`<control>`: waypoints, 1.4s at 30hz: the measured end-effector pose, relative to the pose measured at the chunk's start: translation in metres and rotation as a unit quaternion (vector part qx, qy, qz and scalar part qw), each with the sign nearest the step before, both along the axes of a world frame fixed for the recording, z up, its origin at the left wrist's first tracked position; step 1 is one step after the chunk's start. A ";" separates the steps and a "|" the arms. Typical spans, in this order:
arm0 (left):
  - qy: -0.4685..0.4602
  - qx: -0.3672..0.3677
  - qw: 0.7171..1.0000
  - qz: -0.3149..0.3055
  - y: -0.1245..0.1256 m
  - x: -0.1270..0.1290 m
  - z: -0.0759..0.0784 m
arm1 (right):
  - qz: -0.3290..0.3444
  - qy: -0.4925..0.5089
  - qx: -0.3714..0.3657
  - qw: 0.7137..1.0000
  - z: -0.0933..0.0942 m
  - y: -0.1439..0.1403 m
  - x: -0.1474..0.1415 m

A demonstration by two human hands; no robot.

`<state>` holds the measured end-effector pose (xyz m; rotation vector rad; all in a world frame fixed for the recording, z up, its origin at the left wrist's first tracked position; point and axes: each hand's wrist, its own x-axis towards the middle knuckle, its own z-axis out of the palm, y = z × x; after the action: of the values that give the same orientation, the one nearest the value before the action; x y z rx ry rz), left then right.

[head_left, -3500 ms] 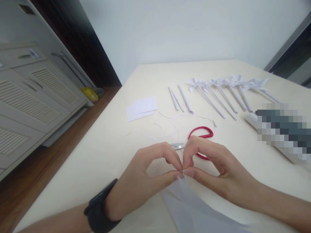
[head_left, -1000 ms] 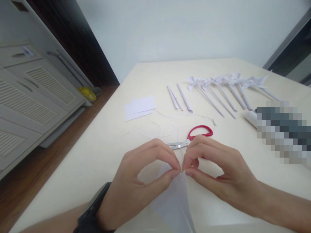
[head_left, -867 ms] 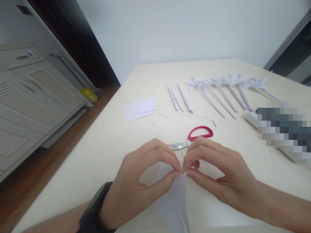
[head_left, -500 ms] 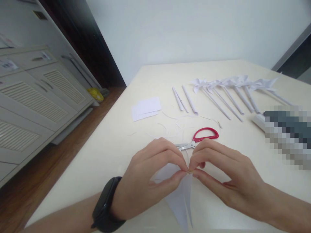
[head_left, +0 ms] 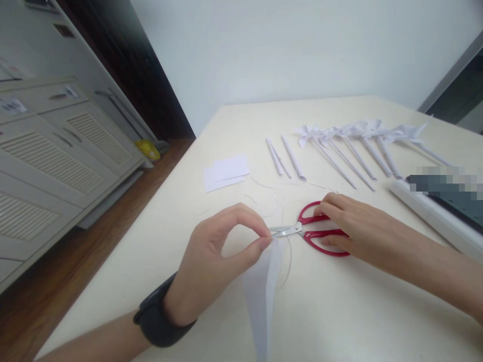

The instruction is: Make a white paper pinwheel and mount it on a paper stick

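Pinching white paper [head_left: 258, 286], left hand [head_left: 204, 266] thumb-to-finger, right hand [head_left: 349, 221] half-spread on red-handled scissors [head_left: 296, 229], grip unclear

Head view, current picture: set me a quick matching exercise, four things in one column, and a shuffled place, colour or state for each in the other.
1. Left hand
2. Right hand
3. Wristband
4. Paper pinwheels

A. Lying in a row toward the back right of the table
B. Pinching white paper
C. At the red scissor handles
D. Black

Pairs: 1-B, 2-C, 3-D, 4-A
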<state>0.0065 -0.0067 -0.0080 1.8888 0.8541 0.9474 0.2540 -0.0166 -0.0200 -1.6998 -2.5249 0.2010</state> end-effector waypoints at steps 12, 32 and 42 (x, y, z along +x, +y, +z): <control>-0.042 -0.036 0.998 0.043 0.005 -0.005 0.000 | -0.108 0.161 -0.030 0.981 0.017 -0.005 -0.007; 0.012 0.006 0.999 0.042 -0.008 -0.002 0.004 | -0.052 0.229 -0.013 0.972 0.027 -0.038 -0.054; -0.031 -0.027 0.999 0.027 -0.007 -0.004 0.005 | -0.032 0.216 0.009 0.976 0.026 -0.035 -0.053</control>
<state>0.0030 -0.0139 -0.0033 1.7902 0.8885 0.9998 0.2006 -0.0516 0.0064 -1.5265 -2.1462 0.4825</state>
